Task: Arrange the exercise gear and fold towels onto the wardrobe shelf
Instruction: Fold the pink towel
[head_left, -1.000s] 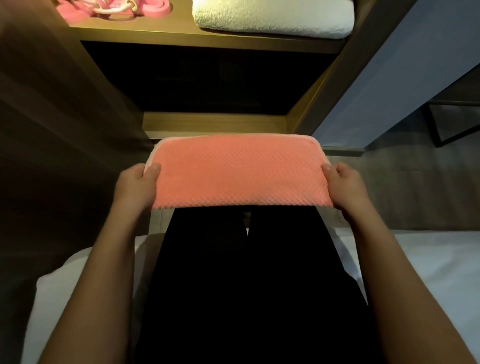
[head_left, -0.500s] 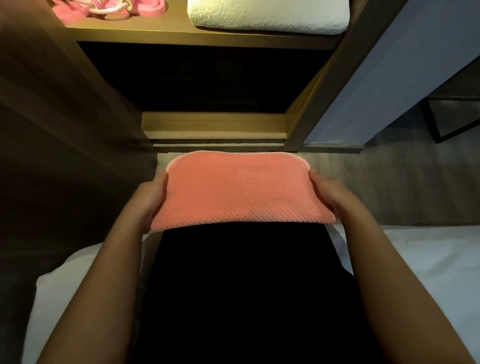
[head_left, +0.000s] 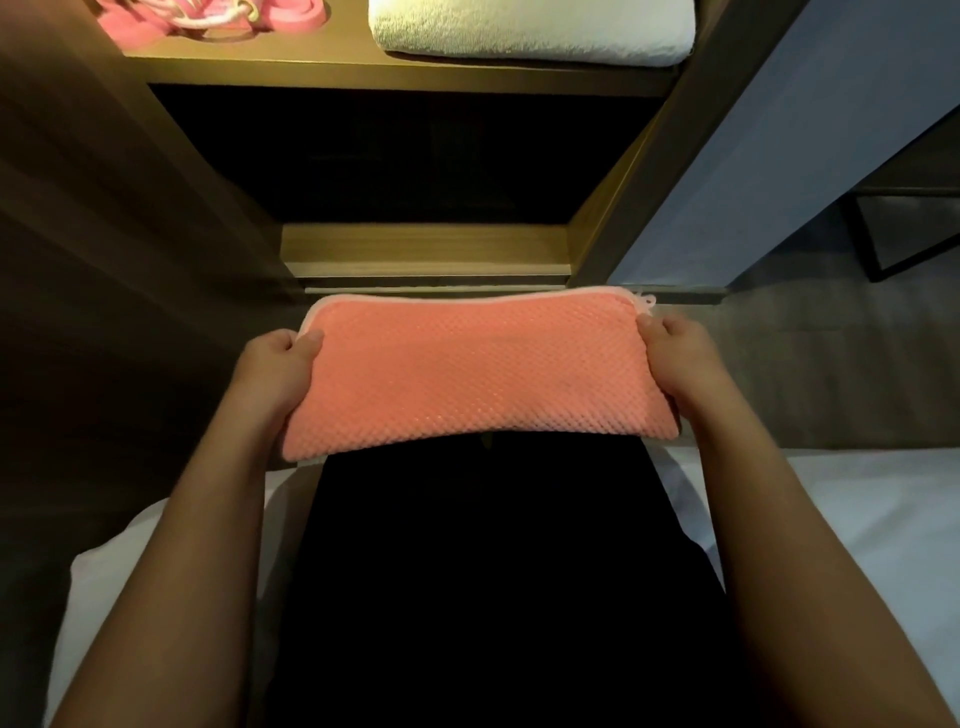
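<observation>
1. Head view: the left hand (head_left: 270, 371) and right hand (head_left: 680, 364) are gripping the short ends of a folded coral towel (head_left: 478, 379). The thumbs are pressing on top and the other fingers (head_left: 283, 340) are curling under its edges.
2. The coral towel is spanning level between the fingers, above the dark-clothed lap.
3. Beyond the fingers, a white towel (head_left: 530, 28) is lying folded on the wardrobe shelf (head_left: 337, 65), with pink exercise gear (head_left: 208, 15) lying apart to its left.
4. A white bed (head_left: 857, 519) is showing beneath the forearms.

The pink bands (head_left: 208, 18) and white towel (head_left: 530, 28) (top of the frame) are cut off; fingers (head_left: 655, 328) are mostly hidden under the coral towel (head_left: 478, 374).
</observation>
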